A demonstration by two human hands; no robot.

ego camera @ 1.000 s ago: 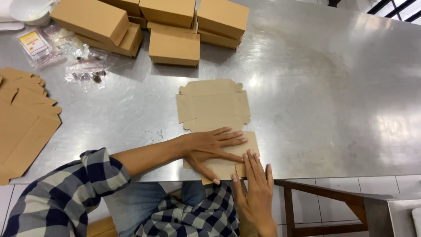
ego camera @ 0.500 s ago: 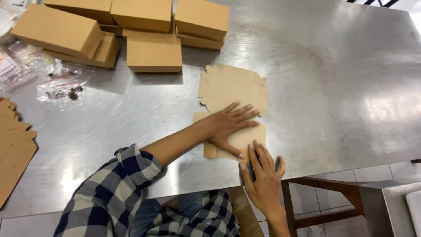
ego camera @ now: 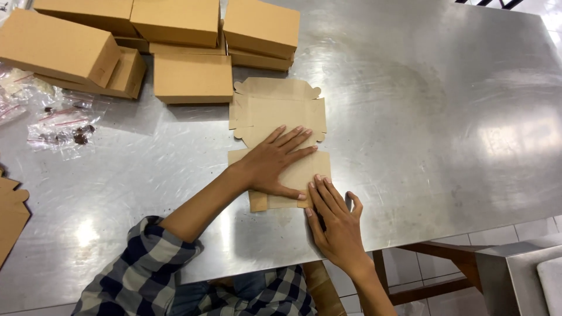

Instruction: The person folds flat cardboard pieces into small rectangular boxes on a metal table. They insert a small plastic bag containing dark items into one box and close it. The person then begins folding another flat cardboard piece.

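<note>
A flat, unfolded brown cardboard box blank (ego camera: 275, 108) lies on the steel table (ego camera: 421, 117). My left hand (ego camera: 275, 161) presses flat on its near half, fingers spread and pointing right. My right hand (ego camera: 333, 219) rests flat at the blank's near right corner, fingertips touching the cardboard edge. Neither hand grips anything. The near part of the blank is partly hidden under my left palm.
Several folded brown boxes (ego camera: 193, 76) are stacked at the far left of the table. Clear plastic bags with small dark pieces (ego camera: 61, 126) lie at the left. More flat cardboard blanks (ego camera: 12, 213) show at the left edge. The table's near edge runs just below my right hand.
The view has shifted, so everything sits lower and further right. Both hands stay on the blank; my right hand has slid slightly along its near right corner.
</note>
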